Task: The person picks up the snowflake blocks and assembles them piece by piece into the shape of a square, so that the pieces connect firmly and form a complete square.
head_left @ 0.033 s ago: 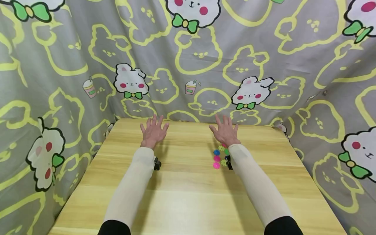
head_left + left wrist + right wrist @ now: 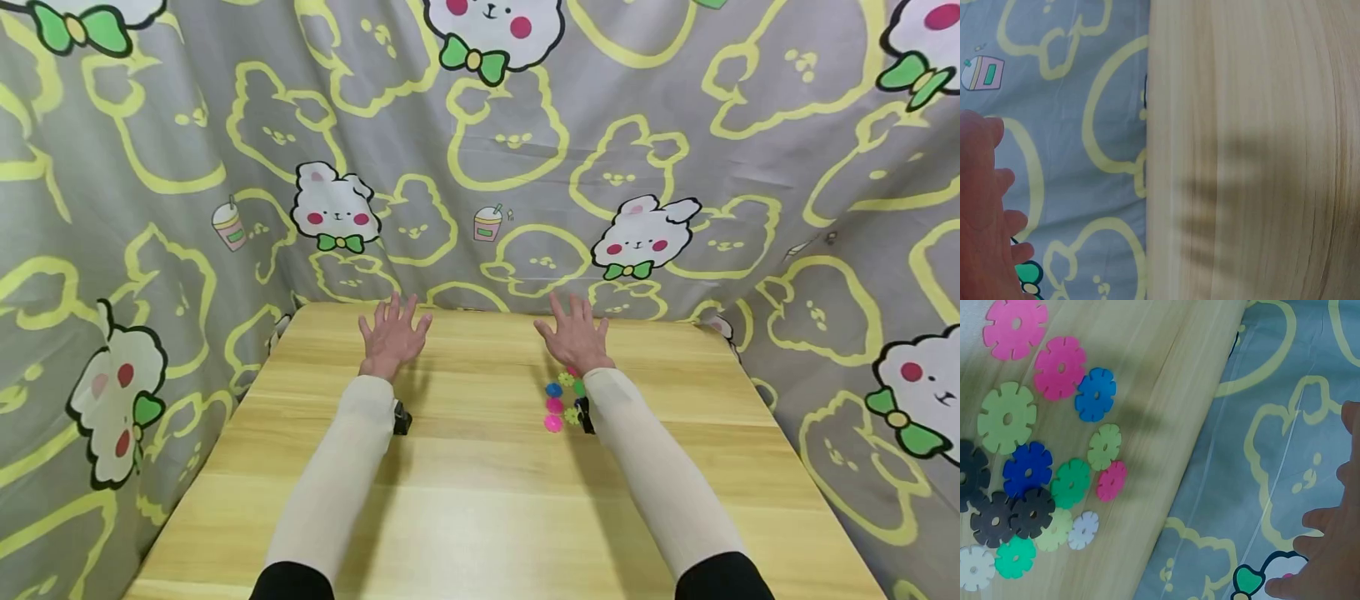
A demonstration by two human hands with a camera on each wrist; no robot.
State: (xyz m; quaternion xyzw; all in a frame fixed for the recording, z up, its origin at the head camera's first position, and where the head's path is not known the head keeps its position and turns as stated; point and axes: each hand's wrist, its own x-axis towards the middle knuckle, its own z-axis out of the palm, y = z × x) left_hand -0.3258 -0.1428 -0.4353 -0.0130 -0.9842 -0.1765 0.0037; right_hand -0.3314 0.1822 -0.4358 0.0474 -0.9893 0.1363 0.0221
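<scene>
My left hand (image 2: 393, 340) is held out over the far left part of the table, fingers spread, holding nothing. In the left wrist view the left hand (image 2: 985, 212) shows at the left edge, its shadow falling on the wood. My right hand (image 2: 576, 337) reaches out likewise on the right, fingers spread and nothing in it. Below its wrist lie several notched plastic discs, among them a pink disc (image 2: 1060, 369), a light green disc (image 2: 1007, 417), a dark blue disc (image 2: 1027, 469) and a black disc (image 2: 1032, 512). The right forearm hides part of them in the head view.
The wooden table (image 2: 465, 500) ends at a grey curtain (image 2: 517, 183) with yellow outlines and white cartoon animals, which hangs behind it and on both sides. A small black device (image 2: 402, 418) sits at the left wrist, another black device (image 2: 584, 415) at the right.
</scene>
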